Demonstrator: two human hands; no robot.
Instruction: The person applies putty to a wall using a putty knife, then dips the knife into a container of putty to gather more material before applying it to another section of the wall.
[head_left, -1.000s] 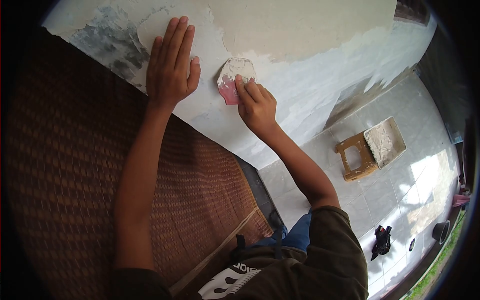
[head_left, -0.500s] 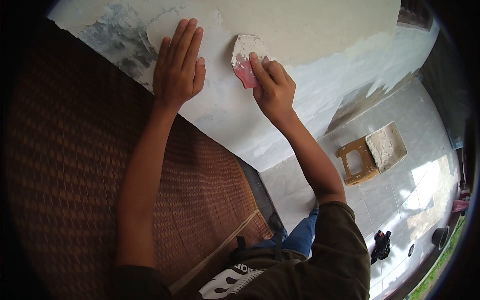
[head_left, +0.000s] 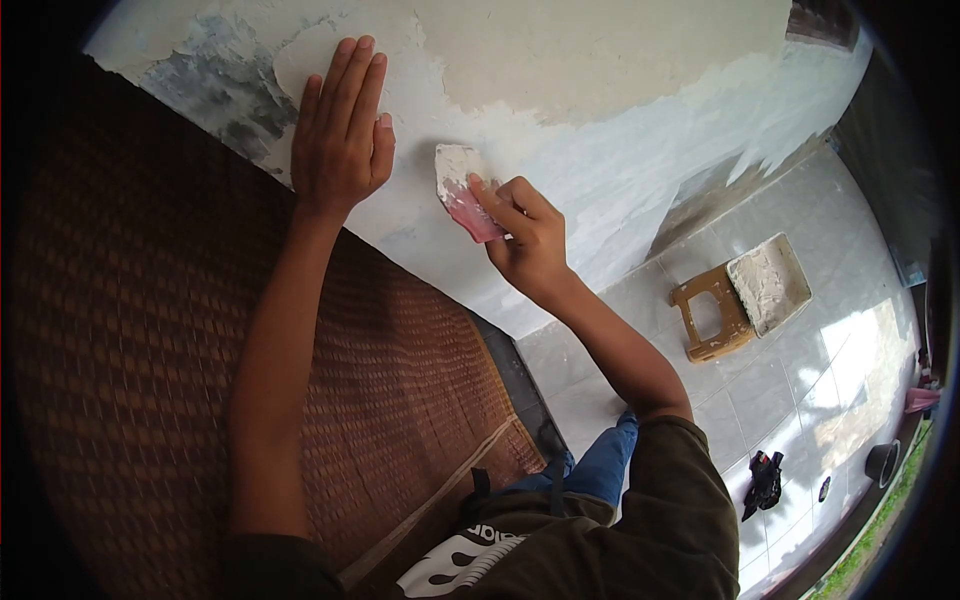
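Note:
My left hand (head_left: 340, 145) lies flat against the wall (head_left: 560, 75), fingers stretched upward, beside a rough dark patch (head_left: 235, 85) near the wall's edge. In my right hand (head_left: 530, 240) is a red putty scraper (head_left: 470, 205), its blade end coated in whitish putty. The index finger presses along the scraper's face, and the other fingers curl behind it. The scraper is at the wall's surface, to the right of and lower than my left hand; whether its edge touches cannot be told. White filler covers the wall's lower band, with beige paint above.
A tray of white putty (head_left: 770, 285) rests on a small brown stool (head_left: 712, 315) on the grey tiled floor (head_left: 735, 430). A woven brown screen (head_left: 390, 400) borders the wall on the left. A black plastic bag (head_left: 763, 485) and a dark bucket (head_left: 882, 463) are at lower right.
My right hand has moved the scraper down and slightly left along the wall. The left hand stays flat on the wall; the whole view has shifted slightly.

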